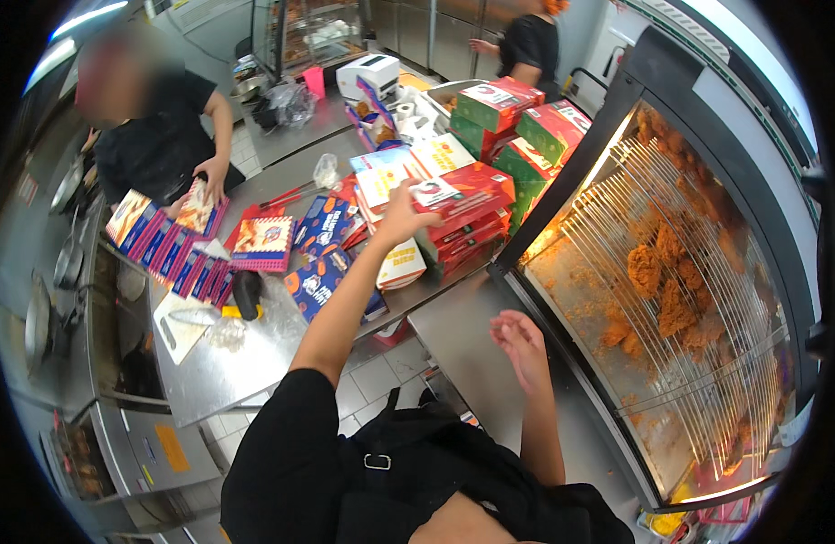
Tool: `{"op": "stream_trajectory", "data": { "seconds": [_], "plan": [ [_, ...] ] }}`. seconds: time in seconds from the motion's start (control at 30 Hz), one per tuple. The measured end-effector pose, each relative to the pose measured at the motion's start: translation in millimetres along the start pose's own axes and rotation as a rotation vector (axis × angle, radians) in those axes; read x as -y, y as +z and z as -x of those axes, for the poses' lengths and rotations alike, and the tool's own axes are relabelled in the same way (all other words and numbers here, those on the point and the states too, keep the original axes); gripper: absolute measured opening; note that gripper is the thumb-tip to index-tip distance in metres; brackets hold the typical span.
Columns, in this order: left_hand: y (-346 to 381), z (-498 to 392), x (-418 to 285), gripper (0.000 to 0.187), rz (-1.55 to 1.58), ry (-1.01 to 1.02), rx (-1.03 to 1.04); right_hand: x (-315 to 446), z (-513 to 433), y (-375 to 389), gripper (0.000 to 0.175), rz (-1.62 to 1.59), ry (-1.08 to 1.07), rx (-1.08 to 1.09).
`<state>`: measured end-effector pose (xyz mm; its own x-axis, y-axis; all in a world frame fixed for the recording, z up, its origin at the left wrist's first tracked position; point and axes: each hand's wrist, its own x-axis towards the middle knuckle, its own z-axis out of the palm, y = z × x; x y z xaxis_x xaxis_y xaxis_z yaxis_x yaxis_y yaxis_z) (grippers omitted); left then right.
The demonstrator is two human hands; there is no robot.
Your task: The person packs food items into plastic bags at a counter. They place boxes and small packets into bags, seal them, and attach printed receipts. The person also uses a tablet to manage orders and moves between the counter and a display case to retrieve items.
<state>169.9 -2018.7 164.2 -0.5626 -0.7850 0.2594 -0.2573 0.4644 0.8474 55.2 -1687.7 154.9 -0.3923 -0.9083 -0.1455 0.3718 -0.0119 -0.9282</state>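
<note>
My left hand reaches across the steel table to a stack of flat cardboard food boxes, its fingers at the edge of a red box on top; whether it grips the box is unclear. White and yellow boxes lie just beyond. Below the hand stands a small white box, with blue printed boxes to its left. Over a bare steel counter my right hand hovers, fingers loosely curled and nothing in them. Beside it is a lit glass warming cabinet with fried chicken pieces on wire racks.
A co-worker handles one of several small printed boxes at the table's left. Another person stands at the back. Red and green boxes are piled beyond the stack. A knife lies on a white cutting board.
</note>
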Motion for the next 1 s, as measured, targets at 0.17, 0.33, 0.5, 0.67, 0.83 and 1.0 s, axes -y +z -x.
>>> {"op": "stream_trajectory", "data": {
  "seconds": [0.17,0.33,0.5,0.67,0.83,1.0],
  "plan": [
    [-26.4,68.7,-49.6,0.088,0.590,-0.234,0.187,-0.6,-59.3,50.1,0.062,-0.227,-0.233,-0.092],
    [-32.7,121.9,-113.7,0.104,-0.044,-0.008,0.715,-5.0,-42.8,84.5,0.072,-0.480,-0.256,-0.129],
    [-12.8,106.4,-115.2,0.114,0.244,0.301,0.902,1.2,6.9,84.8,0.071,-0.145,-0.145,-0.230],
    [-20.6,77.3,-90.4,0.059,1.095,-0.676,1.265,-32.9,54.8,51.6,0.037,-0.631,-0.129,-0.316],
    [27.3,92.8,-59.1,0.038,1.336,-1.117,1.174,-96.4,101.6,2.9,0.055,-0.638,-0.444,-0.611],
    [116.8,185.0,-34.9,0.042,1.510,-1.185,1.454,-106.6,163.6,0.5,0.084,-0.550,-0.313,-0.727]
  ]
}}
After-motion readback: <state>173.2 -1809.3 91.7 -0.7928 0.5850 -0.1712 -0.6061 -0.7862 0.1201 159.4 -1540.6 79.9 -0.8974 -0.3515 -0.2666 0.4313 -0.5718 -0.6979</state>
